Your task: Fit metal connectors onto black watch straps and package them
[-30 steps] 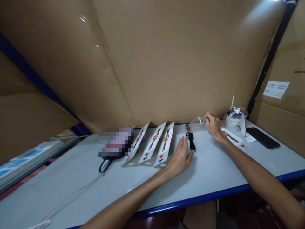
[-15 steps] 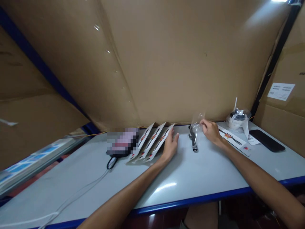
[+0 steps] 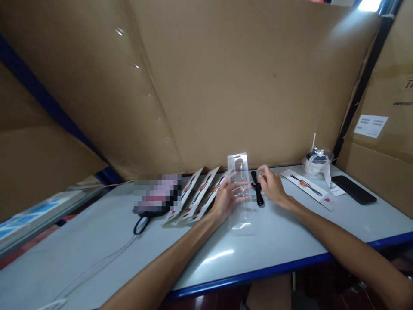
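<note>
A clear plastic blister shell [image 3: 239,215] stands tilted over the table, its hang-hole end up. My left hand [image 3: 225,199] is at its side with fingers spread across it, some seen through the plastic; they seem to hold it. Just right of it lies a slim black tool [image 3: 257,189] with rounded ends and a wider middle. My right hand [image 3: 272,186] hovers beside this tool, fingers bent and slightly apart, with nothing visible in them. Left of my left hand, several printed white cards [image 3: 200,196] lean in an overlapping row, each picturing a black-handled tool.
Another printed card [image 3: 306,188] lies flat on the right. Beyond it are a plastic-wrapped cup [image 3: 318,161] with a straw and a black phone [image 3: 354,189]. A blurred-out pouch [image 3: 158,193] with a loop and cable sits left. Cardboard [image 3: 206,86] walls the table's back.
The clear plastic, earlier pinched by my right hand over the black tool, is now at my left hand. The black tool lies uncovered. My left hand moved right, off the cards.
</note>
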`<state>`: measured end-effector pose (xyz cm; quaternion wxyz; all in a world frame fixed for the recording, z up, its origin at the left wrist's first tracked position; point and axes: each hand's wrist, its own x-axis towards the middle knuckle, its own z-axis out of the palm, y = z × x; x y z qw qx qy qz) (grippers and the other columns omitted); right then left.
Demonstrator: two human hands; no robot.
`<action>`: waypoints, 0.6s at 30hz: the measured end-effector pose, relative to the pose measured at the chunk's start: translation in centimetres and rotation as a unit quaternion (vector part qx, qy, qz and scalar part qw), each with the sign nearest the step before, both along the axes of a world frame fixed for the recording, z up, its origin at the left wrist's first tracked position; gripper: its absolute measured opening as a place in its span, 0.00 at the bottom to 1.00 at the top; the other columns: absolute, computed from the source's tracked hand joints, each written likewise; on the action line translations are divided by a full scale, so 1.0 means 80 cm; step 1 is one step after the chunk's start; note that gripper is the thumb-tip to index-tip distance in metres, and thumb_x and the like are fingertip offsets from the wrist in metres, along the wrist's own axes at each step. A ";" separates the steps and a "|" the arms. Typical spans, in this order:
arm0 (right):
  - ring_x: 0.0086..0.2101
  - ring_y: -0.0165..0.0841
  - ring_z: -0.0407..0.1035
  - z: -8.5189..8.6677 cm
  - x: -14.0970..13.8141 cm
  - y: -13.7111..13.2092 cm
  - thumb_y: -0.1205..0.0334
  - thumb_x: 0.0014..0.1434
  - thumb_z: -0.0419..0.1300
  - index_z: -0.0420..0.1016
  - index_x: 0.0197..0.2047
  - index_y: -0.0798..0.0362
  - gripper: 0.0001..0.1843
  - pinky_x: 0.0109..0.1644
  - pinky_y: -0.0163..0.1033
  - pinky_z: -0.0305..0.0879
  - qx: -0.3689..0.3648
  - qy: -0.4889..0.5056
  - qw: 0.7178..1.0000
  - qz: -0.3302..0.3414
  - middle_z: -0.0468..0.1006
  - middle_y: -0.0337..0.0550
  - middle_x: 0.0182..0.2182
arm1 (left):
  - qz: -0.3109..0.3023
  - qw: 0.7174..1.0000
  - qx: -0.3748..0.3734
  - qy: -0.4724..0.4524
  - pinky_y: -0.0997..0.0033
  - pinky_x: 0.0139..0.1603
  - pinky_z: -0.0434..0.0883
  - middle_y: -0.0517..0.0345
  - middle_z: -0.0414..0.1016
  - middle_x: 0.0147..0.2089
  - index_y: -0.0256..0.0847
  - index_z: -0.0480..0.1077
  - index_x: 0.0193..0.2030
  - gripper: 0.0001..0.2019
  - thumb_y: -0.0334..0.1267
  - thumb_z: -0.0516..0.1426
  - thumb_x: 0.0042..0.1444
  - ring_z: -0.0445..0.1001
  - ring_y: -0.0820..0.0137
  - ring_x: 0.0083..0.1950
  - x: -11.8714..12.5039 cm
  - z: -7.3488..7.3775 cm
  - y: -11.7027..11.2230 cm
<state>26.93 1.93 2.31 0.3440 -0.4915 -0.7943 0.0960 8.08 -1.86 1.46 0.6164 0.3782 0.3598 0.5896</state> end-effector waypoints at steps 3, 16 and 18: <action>0.38 0.44 0.78 0.003 0.001 -0.001 0.47 0.68 0.54 0.80 0.42 0.55 0.21 0.41 0.41 0.65 -0.065 -0.156 0.984 -0.054 0.83 0.54 0.35 | 0.039 0.999 0.001 -0.014 0.59 0.40 0.80 0.51 0.80 0.40 0.43 0.60 0.66 0.27 0.32 0.56 0.60 0.83 0.61 0.41 -0.001 -0.007 0.005; 0.24 0.33 0.69 0.010 0.011 0.020 0.63 0.59 0.56 0.76 0.27 0.55 0.12 0.30 0.34 0.58 -0.296 -0.158 0.941 -0.044 0.75 0.42 0.19 | 0.085 0.988 -0.097 -0.081 0.58 0.42 0.81 0.51 0.75 0.38 0.40 0.62 0.64 0.20 0.33 0.52 0.66 0.81 0.63 0.39 0.002 -0.008 0.010; 0.24 0.31 0.68 0.011 0.013 0.024 0.64 0.61 0.56 0.76 0.30 0.56 0.10 0.29 0.33 0.56 -0.298 -0.103 0.948 -0.045 0.74 0.39 0.19 | 0.082 0.987 -0.105 -0.086 0.57 0.41 0.81 0.50 0.75 0.40 0.41 0.60 0.66 0.21 0.34 0.52 0.67 0.81 0.61 0.41 0.004 -0.007 0.009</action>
